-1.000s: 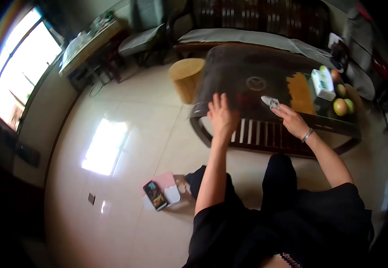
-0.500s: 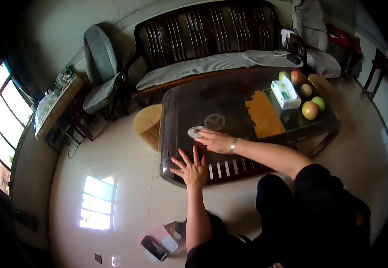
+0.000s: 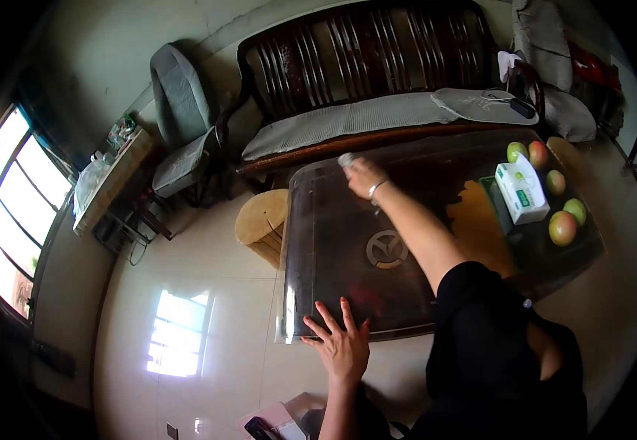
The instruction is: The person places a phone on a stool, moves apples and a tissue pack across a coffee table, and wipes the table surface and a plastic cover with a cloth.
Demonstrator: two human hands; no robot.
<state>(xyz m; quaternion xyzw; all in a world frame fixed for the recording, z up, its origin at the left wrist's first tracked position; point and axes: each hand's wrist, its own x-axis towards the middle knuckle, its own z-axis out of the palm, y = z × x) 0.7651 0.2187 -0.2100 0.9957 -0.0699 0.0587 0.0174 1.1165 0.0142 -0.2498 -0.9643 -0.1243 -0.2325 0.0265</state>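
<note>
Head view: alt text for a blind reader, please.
A person's right hand holds a pale wad at the far left of a dark table; the left hand spreads over its near edge. Fruit and a tissue box sit right, with a wooden bench behind.

We are dressed in a loose black top [image 3: 472,293] with a wide short sleeve [image 3: 456,277], a small, pale, shiny round detail [image 3: 528,303] standing out against its dark cloth. Red polish colours the fingernails [image 3: 343,300] of our left hand [image 3: 344,353]; a slim silver-toned bracelet [image 3: 376,189] circles our right wrist [image 3: 381,193]. Our legwear [image 3: 368,419], partly visible, is dark.
</note>
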